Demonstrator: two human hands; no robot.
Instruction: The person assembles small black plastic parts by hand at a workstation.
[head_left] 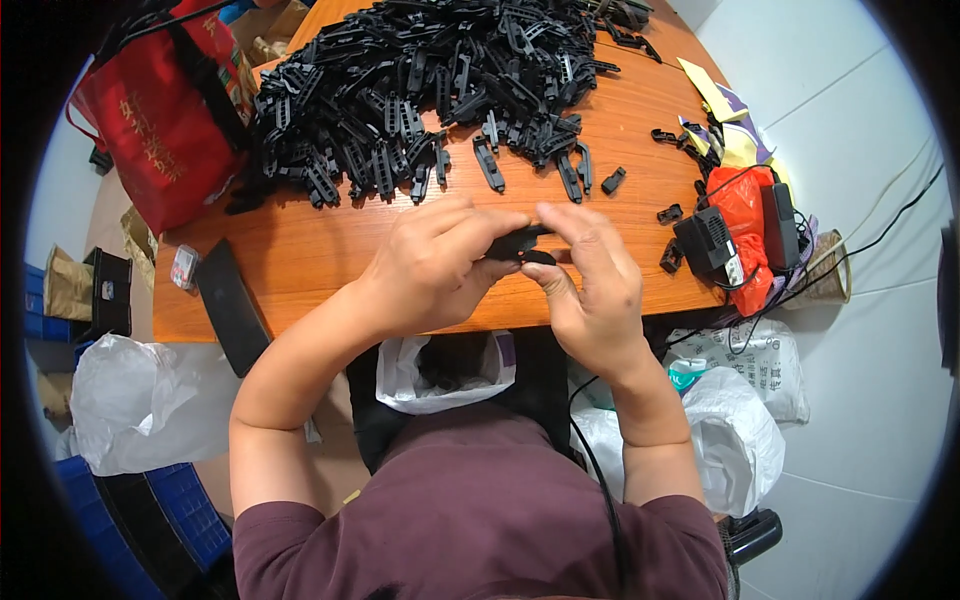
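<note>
Between my two hands is a small black plastic part (516, 243), held over the near edge of the table. My left hand (428, 262) is closed, its fingers pinching the part's left end. From the other side my right hand (597, 278) grips the right end with thumb and fingertips. The fingers cover much of the part, so its full shape is hidden. Just beyond my hands, a large heap of long black plastic pieces (430, 95) spreads over the wooden table (640, 110). A few loose pieces (488, 165) lie at the heap's near edge.
A red bag (165, 130) stands at the left, near a dark flat phone-like slab (232, 305) overhanging the table edge. Black adapters (708, 245) and cables sit beside a red plastic bag (738, 205) at the right. Below, a white-lined bin (440, 400) stands before me.
</note>
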